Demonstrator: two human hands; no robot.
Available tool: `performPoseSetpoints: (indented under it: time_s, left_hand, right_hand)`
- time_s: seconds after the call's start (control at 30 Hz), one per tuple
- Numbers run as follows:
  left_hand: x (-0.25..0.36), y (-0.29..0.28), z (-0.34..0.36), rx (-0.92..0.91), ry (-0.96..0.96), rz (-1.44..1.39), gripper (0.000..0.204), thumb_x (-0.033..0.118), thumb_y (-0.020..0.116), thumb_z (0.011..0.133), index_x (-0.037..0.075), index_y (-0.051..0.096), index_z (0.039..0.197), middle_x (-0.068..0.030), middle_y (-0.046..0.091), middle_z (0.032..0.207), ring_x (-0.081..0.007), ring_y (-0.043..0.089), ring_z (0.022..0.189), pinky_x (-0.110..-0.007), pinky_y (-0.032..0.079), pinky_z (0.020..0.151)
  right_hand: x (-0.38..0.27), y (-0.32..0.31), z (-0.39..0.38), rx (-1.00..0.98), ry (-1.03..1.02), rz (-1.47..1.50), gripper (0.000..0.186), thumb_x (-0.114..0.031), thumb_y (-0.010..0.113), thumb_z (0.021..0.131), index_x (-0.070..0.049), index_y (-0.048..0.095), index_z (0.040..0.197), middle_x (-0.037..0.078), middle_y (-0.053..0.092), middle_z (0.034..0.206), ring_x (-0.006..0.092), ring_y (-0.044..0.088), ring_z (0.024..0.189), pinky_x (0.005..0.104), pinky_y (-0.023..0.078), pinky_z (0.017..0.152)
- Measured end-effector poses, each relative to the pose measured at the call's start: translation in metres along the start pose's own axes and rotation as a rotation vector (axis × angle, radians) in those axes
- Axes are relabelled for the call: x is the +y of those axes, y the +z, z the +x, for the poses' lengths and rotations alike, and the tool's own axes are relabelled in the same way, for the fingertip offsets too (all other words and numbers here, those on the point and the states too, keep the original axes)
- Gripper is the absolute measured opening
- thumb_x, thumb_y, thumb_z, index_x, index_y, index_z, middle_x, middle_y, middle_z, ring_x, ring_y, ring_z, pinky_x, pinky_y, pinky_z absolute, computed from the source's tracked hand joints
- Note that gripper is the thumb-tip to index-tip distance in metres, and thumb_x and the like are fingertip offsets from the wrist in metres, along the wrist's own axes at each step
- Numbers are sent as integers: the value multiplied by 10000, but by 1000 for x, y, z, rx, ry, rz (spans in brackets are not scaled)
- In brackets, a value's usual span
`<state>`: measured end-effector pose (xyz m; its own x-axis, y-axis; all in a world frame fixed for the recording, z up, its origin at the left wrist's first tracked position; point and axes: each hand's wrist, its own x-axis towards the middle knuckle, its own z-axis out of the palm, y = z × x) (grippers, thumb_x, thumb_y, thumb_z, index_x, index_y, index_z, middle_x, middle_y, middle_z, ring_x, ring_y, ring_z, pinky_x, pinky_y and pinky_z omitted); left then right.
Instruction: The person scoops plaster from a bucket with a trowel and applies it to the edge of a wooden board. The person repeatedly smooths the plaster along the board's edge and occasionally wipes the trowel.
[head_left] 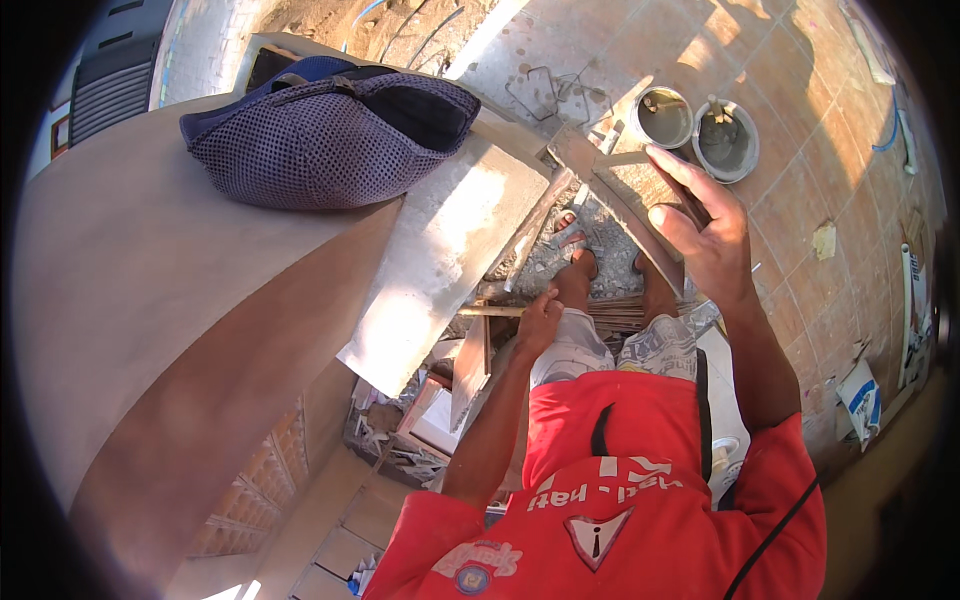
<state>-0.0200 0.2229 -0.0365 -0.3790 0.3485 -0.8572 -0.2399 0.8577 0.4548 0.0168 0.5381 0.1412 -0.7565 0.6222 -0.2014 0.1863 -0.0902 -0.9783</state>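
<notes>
On the left, a bag (325, 145) is set on a ledge (140, 250), with a slab (450, 260) placed to its right. Beyond the right hand (715, 230), one bucket (637, 126) and another (751, 163) are stood side by side on the tiled floor (795, 225). Between slab and legs, the left hand (541, 320) is positioned.

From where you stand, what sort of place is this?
Probably a building or renovation site: two buckets hold grey mix on the tiled floor, and what looks like loose gravel lies underfoot.
</notes>
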Motion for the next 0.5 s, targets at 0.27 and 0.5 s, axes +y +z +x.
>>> performPoseSetpoints:
  time_s: [0.27,0.5]
  left_hand:
    - [-12,17,-4,55,5,35,450,293,561,901,60,577,1285,-226,640,1157,-345,611,1103,-379,455,953]
    - [-5,22,-16,72,-75,55,445,299,557,900,77,578,1286,-225,648,1129,-366,607,1094,-407,454,946]
  right_hand:
    - [37,14,36,-200,34,85,472,-16,589,842,6,556,1312,131,616,1258,155,554,1164,293,414,1016]
    - [50,24,40,-243,18,150,475,-13,597,851,6,545,1323,134,612,1262,146,547,1163,285,414,1014]
